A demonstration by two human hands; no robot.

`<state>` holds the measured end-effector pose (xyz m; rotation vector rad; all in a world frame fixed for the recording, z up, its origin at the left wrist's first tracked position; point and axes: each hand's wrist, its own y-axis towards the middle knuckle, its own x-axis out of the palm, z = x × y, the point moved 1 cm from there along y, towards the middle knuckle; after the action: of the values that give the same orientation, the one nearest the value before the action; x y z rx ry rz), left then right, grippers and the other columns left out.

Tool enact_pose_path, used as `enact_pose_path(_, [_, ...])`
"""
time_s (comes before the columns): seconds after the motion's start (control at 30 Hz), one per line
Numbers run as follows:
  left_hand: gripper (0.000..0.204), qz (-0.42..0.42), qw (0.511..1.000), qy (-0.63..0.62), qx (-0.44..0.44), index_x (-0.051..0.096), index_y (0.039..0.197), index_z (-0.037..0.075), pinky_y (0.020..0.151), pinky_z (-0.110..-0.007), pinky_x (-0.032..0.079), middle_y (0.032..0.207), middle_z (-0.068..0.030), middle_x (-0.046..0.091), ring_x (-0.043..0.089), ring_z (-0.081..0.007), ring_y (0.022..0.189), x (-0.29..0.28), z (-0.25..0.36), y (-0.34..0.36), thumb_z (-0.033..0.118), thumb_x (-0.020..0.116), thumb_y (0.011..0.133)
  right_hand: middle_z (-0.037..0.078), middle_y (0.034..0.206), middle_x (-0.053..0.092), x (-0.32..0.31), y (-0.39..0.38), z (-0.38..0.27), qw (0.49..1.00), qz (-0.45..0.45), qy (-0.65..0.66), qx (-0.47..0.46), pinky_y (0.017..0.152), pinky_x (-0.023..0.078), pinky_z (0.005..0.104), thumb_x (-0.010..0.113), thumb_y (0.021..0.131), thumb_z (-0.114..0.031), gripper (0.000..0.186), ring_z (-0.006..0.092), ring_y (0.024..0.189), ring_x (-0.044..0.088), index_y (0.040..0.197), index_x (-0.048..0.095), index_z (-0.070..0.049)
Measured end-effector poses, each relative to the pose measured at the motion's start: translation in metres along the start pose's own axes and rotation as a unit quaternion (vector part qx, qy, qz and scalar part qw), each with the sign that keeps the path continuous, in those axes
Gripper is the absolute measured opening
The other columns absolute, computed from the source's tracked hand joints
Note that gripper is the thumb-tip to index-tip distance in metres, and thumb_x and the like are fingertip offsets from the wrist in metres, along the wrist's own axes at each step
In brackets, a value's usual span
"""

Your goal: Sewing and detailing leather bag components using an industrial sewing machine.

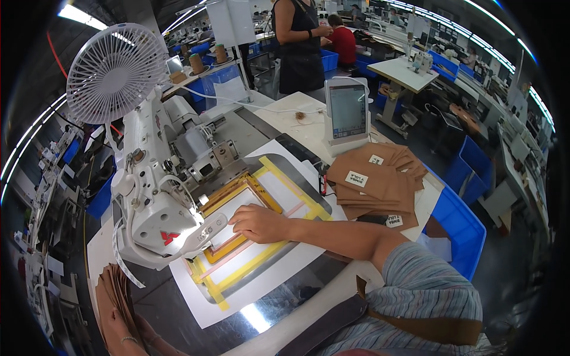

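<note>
The amber clamp frame [265, 196] is set beneath the right hand [256, 223], whose fingers are loosely bent beside the sewing machine [155, 210]. Brown fabric panels [110, 288] are overlapped by the left hand [117, 327], at lower left. Neither hand's grip can be told.

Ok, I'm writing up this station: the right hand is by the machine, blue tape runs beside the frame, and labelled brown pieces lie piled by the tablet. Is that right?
Not quite: the head view shows the tape beside the frame is yellow, not blue. The right hand is by the machine, and labelled brown pieces lie piled by the tablet.
</note>
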<state>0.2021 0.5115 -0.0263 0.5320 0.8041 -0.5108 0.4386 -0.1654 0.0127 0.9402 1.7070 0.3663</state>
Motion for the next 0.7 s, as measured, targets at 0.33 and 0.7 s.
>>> enact_pose_path(0.33, [0.035,0.038,0.984,0.098,0.144,0.069,0.124,-0.007,0.09,-0.044,0.055,0.114,-0.0222,0.072,0.069,-0.0368,0.101,0.007,0.002,-0.005,0.021,0.06,0.104,0.013,0.115,0.073,0.004,-0.002,0.005,1.0,0.0,0.003,0.016,0.1,0.05,0.0409,0.066,0.091,-0.007,0.013,0.0285,0.113,0.063,0.095,0.076,-0.001])
enact_pose_path(0.7, [0.029,-0.018,0.997,-0.063,0.041,0.071,0.104,-0.011,0.078,-0.034,0.052,0.09,-0.0127,0.074,0.067,-0.0184,0.082,-0.007,-0.021,0.027,0.017,0.073,0.098,0.011,0.107,0.072,-0.041,0.045,-0.099,0.974,-0.158,0.164,-0.013,0.092,0.053,0.0447,0.058,0.083,-0.001,0.027,0.0317,0.105,0.066,0.104,0.075,-0.007])
